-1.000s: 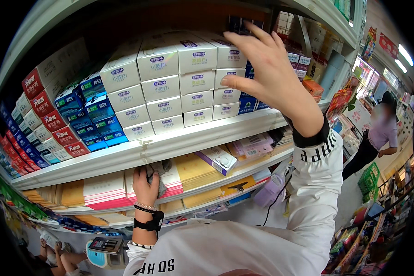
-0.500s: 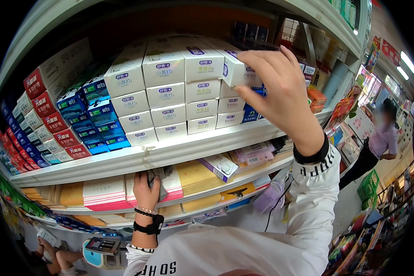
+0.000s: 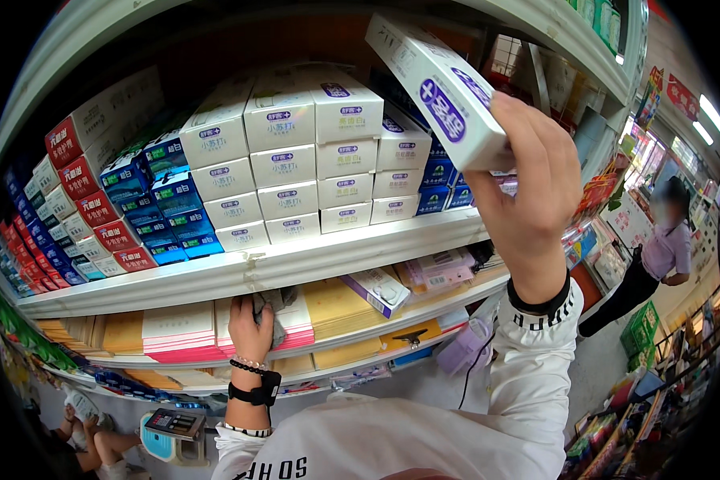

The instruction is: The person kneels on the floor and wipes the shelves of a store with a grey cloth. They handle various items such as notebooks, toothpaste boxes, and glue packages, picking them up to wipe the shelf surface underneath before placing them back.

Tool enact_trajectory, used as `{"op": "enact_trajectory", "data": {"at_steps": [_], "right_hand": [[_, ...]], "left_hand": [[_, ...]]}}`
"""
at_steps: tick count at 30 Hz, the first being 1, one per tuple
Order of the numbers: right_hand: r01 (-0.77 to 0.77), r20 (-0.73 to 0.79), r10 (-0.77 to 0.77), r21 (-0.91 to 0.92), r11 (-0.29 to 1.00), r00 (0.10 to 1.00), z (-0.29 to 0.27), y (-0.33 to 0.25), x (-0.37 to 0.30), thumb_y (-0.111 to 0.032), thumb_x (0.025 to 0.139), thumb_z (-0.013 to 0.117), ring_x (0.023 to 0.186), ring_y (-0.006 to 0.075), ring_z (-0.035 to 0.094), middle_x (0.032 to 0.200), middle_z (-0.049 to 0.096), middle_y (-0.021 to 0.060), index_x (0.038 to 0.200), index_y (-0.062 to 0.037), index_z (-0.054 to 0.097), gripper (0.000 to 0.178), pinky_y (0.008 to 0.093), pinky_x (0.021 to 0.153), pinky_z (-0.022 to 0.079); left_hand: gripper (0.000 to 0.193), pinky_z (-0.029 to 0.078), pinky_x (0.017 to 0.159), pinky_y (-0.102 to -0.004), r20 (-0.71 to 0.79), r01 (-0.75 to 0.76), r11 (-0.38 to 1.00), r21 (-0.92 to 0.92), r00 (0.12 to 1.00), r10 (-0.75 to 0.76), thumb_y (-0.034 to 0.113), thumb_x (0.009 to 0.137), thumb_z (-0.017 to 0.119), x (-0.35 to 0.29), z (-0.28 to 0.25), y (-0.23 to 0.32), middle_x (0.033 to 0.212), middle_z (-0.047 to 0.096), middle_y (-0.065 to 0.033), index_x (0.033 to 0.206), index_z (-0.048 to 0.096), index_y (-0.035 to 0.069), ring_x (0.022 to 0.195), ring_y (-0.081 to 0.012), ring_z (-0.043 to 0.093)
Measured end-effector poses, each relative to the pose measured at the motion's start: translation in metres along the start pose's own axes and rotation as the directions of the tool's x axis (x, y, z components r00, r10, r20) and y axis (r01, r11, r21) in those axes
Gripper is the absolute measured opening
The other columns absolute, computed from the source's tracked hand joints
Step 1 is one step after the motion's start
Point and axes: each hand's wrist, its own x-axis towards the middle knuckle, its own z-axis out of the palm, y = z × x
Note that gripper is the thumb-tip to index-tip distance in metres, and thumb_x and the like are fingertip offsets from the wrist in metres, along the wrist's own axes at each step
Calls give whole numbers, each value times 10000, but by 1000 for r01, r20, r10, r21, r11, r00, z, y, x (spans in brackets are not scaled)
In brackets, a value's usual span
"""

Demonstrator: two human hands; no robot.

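Note:
My right hand [image 3: 534,180] grips the near end of a white toothpaste box [image 3: 434,88] with a purple label. It holds the box tilted, far end up, above the right part of the shelf. Below it stand stacked white toothpaste boxes [image 3: 349,116] in columns. Down on the lower shelf my left hand [image 3: 251,330] is closed around a grey cloth [image 3: 277,306], next to a stack of white, red-edged paper pads [image 3: 180,330]. Part of the cloth is hidden by the fingers.
Blue boxes [image 3: 186,210] and red-and-white boxes [image 3: 96,210] fill the shelf's left side. A white shelf edge [image 3: 248,272] runs across between both levels. A purple-and-white box [image 3: 378,290] lies below on brown envelopes. A person [image 3: 666,244] stands at the right; another sits at lower left.
My right hand has lifted the toothpaste box off the top of its column and tipped it upward to the right. My left hand stays on the cloth in nearly the same place.

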Motion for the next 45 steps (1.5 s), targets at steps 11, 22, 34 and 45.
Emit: {"op": "enact_trajectory", "data": {"at_steps": [11,22,34,45], "right_hand": [[-157,80,143,202,967,986,-96,-33,-134,-186,825,556,967,275,530,1062,525,86,1141,-120,377,370,493,970,316],[-675,683,188,567,473,706,-105,-98,-206,-118,774,596,905,336,575,1075,557,175,1181,-12,401,463,445,804,460],[-923,852,498,307,-233,158,-84,-145,-223,-378,802,620,716,91,540,954,579,87,1205,62,428,627,203,615,428],[-525,987,5,-80,-848,-159,-57,-154,-221,-456,906,370,575,166,588,867,609,149,1102,48,491,554,210,348,367]], "left_hand": [[359,445,756,-411,-205,-35,996,83,977,52,155,704,644,9,-23,28,1055,506,-212,1016,561,-1,886,-383,525],[1002,383,895,-330,213,141,387,-911,965,151,463,662,733,-26,-20,119,1217,476,-201,1363,181,7,1012,-220,516],[540,405,827,-256,503,517,418,-746,850,-154,353,802,626,-44,-39,99,1025,546,-58,1175,464,-1,945,-115,515],[825,483,488,-246,658,679,160,-717,734,-168,627,772,491,-43,-44,88,1036,557,-102,1290,298,15,616,-149,581]]}}
